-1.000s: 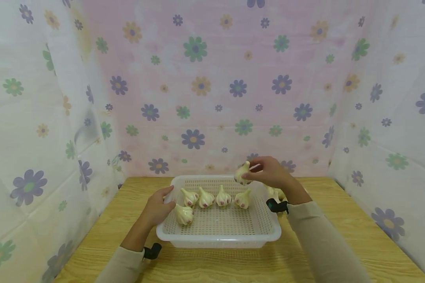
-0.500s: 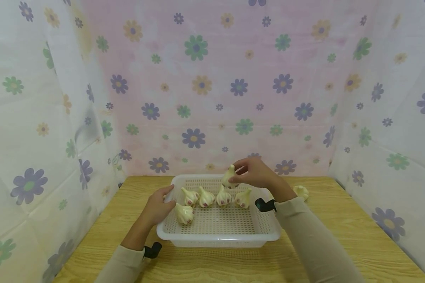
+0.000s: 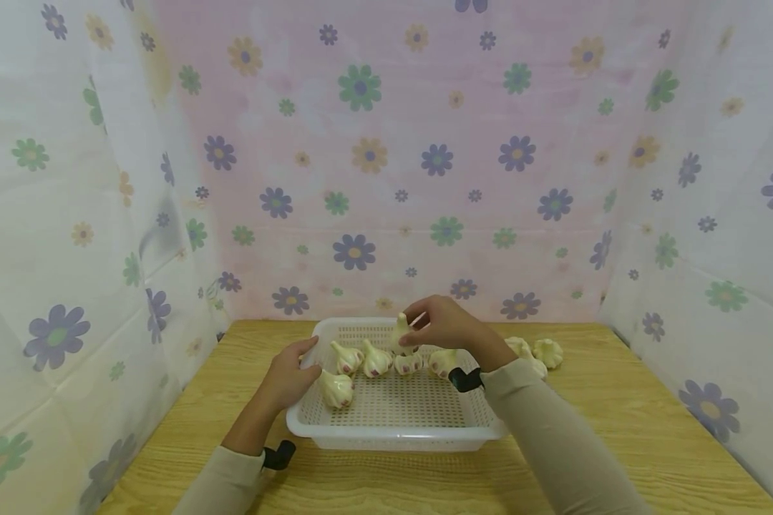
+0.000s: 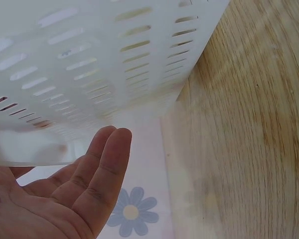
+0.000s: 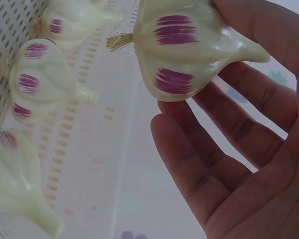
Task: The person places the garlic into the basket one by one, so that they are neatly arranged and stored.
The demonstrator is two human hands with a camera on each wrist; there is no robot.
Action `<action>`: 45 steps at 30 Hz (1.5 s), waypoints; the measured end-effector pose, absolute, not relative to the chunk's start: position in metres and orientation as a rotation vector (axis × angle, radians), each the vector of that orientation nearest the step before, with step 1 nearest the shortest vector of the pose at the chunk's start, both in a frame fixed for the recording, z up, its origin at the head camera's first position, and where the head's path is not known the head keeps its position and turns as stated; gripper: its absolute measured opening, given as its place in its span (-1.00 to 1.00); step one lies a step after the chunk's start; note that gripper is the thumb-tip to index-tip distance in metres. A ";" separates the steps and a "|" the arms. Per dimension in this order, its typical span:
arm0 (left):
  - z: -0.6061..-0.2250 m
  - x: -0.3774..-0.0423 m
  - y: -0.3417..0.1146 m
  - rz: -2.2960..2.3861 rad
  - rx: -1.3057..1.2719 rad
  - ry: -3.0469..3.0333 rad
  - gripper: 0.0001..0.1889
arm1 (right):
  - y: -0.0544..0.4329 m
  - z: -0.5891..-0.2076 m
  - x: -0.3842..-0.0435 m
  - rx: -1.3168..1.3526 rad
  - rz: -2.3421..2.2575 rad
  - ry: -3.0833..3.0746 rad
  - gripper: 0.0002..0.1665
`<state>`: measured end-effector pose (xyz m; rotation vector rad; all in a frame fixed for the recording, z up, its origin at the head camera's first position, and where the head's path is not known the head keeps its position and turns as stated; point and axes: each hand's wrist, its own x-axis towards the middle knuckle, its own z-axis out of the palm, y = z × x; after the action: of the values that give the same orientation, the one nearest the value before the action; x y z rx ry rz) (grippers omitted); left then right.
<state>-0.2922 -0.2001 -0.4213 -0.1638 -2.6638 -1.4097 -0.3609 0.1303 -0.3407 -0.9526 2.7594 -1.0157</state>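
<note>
A white plastic basket (image 3: 399, 433) with slotted walls stands on the table, several garlic bulbs inside it. My left hand (image 3: 288, 375) holds the basket's left rim, thumb over the top; in the left wrist view its fingers (image 4: 102, 169) lie along the outer wall. Between thumb and fingers, my right hand (image 3: 447, 325) pinches a garlic bulb (image 5: 184, 50) with purple streaks and a tuft of roots. That bulb is above the basket's back part, overlapping another garlic bulb (image 3: 408, 364) in the head view. One more garlic bulb (image 3: 336, 390) lies nearest the left hand.
More garlic bulbs (image 3: 547, 352) lie on the wooden table (image 3: 592, 422) right of the basket, partly hidden by the right sleeve (image 3: 547, 429). Flower-patterned cloth (image 3: 399, 164) hangs behind and on both sides.
My right hand has carried its garlic bulb left and downward, from the basket's back right corner to over the back middle. The left hand has stayed at the rim.
</note>
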 end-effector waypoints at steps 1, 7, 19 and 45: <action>-0.422 -0.292 -0.200 -1.404 -0.165 -2.664 -0.33 | 0.129 -0.342 -0.362 -0.953 -1.013 2.758 -0.32; -0.424 -0.294 -0.199 -1.393 -0.168 -2.664 -0.33 | 0.121 -0.348 -0.363 -0.951 -0.992 2.747 -0.38; -0.421 -0.293 -0.198 -1.382 -0.164 -2.678 -0.32 | 0.102 -0.366 -0.363 -1.020 -0.941 2.630 -0.62; -0.421 -0.292 -0.201 -1.311 -0.168 -2.684 -0.33 | 0.065 -0.385 -0.362 -1.101 -0.667 2.577 -0.83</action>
<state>-0.2922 -0.2006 -0.4206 -0.1676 -2.6837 -1.3105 -0.3623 0.0645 -0.3847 -1.1005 2.5768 -0.6669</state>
